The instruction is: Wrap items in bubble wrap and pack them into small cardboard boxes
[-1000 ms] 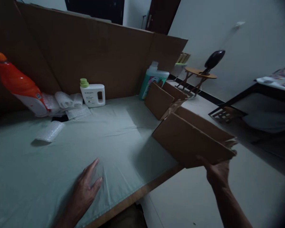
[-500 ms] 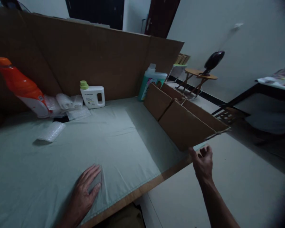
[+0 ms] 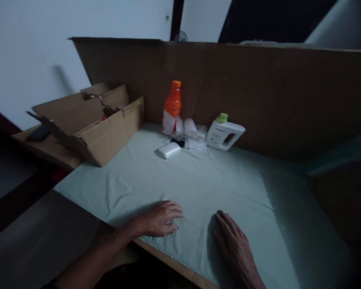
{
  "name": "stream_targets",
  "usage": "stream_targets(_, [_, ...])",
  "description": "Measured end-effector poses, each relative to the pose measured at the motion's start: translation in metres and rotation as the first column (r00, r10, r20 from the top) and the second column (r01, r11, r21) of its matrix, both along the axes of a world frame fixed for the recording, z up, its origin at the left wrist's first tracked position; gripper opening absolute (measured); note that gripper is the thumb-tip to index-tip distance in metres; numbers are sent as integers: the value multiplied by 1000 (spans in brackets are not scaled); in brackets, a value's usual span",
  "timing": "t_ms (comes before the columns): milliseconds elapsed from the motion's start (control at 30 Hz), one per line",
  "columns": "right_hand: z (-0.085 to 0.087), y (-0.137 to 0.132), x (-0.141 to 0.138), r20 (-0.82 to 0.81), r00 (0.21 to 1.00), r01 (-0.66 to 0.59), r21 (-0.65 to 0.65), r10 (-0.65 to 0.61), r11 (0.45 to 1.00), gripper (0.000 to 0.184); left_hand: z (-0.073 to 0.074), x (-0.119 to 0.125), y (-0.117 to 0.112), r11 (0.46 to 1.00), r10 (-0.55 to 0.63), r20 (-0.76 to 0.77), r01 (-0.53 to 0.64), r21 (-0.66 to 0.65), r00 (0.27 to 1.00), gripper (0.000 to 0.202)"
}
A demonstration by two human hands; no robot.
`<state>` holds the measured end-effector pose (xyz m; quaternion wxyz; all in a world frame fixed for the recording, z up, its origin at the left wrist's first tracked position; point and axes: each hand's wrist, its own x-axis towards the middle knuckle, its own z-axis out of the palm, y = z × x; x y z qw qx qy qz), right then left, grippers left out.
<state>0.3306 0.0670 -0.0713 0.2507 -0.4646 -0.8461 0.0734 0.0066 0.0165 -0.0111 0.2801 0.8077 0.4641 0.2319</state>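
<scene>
My left hand (image 3: 161, 218) rests palm down on the pale green cloth (image 3: 132, 176) near the front edge, fingers stretched out, holding nothing. To its right, my right hand (image 3: 233, 245) lies on the same cloth with its fingers extended and nothing visible in it. Beyond the hands stand an orange-capped bottle (image 3: 172, 108) and a white jug with a green cap (image 3: 224, 134). Between these two lie rolls of bubble wrap (image 3: 190, 128), and a separate folded piece of bubble wrap (image 3: 170, 150) is a little closer to me.
Cardboard boxes (image 3: 114, 128) stand along the left side. A tall cardboard panel (image 3: 252, 88) closes off the back. The table's wooden front edge (image 3: 174, 265) runs below my hands. A small black item (image 3: 178, 142) lies by the bubble wrap.
The view has swung left, bringing the left boxes in. My right hand has left the cloth's edge at the table's right front corner and come down on the cloth beside my left hand.
</scene>
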Motion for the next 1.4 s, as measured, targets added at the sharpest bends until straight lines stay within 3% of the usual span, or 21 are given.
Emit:
stream_targets(100, [2, 29, -58, 3, 990, -138, 44, 138, 989, 43, 6, -60, 27, 977, 200, -84, -192, 93, 976, 34])
stream_targets(200, [13, 52, -111, 9, 962, -272, 33, 271, 962, 40, 3, -117, 58, 890, 440, -90, -421, 175, 894, 35])
stream_targets(300, [35, 78, -165, 13, 927, -375, 11, 375, 927, 33, -10, -147, 76, 805, 575, -58, -551, 220, 816, 35])
stream_targets(467, [98, 120, -281, -34, 866, -492, 115, 498, 863, 34, -28, -150, 79, 753, 632, -20, -608, 252, 775, 28])
stream_targets(533, [130, 128, -339, -52, 834, -538, 149, 550, 830, 40, -28, -148, 80, 750, 637, -24, -613, 249, 770, 26])
stream_targets(633, [173, 129, -423, -48, 825, -554, 130, 563, 822, 58, -26, -148, 83, 757, 633, -42, -608, 240, 773, 22])
stream_targets(700, [192, 127, -466, 38, 813, -582, 103, 581, 807, 61, -25, -149, 84, 765, 626, -51, -599, 237, 778, 22])
stream_targets(800, [206, 124, -500, 223, 771, -620, 50, 596, 783, 41, -26, -150, 86, 772, 615, -49, -589, 240, 787, 20])
stream_targets(967, [218, 121, -488, 350, 745, -615, 29, 568, 788, 26, -21, -149, 81, 758, 620, 0, -599, 258, 785, 21])
stream_targets(1100, [226, 99, -443, 357, 768, -590, 73, 531, 804, 21, -13, -136, 33, 716, 654, 62, -644, 269, 754, 19])
stream_targets(1167, [224, 80, -410, 360, 790, -566, 118, 496, 816, 18, -13, -125, -6, 634, 709, 172, -724, 272, 684, 14])
stream_targets(1267, [216, 43, -351, 368, 794, -574, 192, 484, 796, 14, -21, -110, -64, 476, 779, 335, -848, 235, 530, 27])
stream_targets(1400, [209, -11, -266, 239, 801, -598, 302, 548, 742, 21, -29, -101, -102, 382, 811, 378, -894, 236, 446, 31])
